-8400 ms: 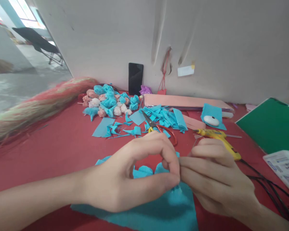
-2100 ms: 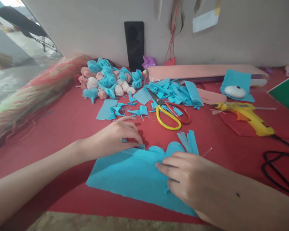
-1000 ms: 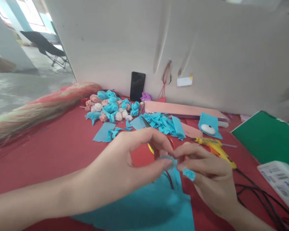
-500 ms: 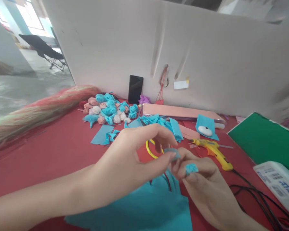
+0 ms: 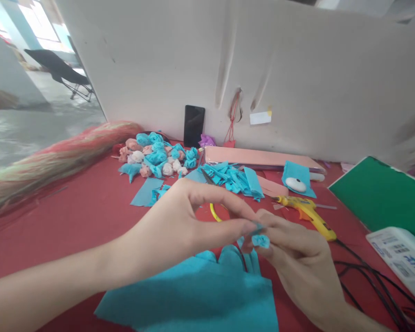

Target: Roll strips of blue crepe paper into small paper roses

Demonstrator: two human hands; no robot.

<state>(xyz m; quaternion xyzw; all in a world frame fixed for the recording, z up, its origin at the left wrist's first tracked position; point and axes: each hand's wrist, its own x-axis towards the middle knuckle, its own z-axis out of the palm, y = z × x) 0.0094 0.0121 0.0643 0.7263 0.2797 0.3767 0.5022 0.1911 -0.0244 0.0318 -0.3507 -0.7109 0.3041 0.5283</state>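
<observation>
Paper bud (image 5: 261,241), blue and rolled, sits pinched in the person's right hand (image 5: 299,253), raised over a blue sheet (image 5: 193,297) on the red table (image 5: 76,230). The left hand (image 5: 180,233) meets it, thumb and forefinger closed on a thin blue piece (image 5: 258,228) just by the bud. Past them I can see half-hidden scissors (image 5: 213,212) and a yellow glue gun (image 5: 311,213).

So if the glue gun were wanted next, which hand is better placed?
Probably the right hand: it is just in front of the yellow glue gun, while the left hand is farther off. Both hold blue paper.
</observation>
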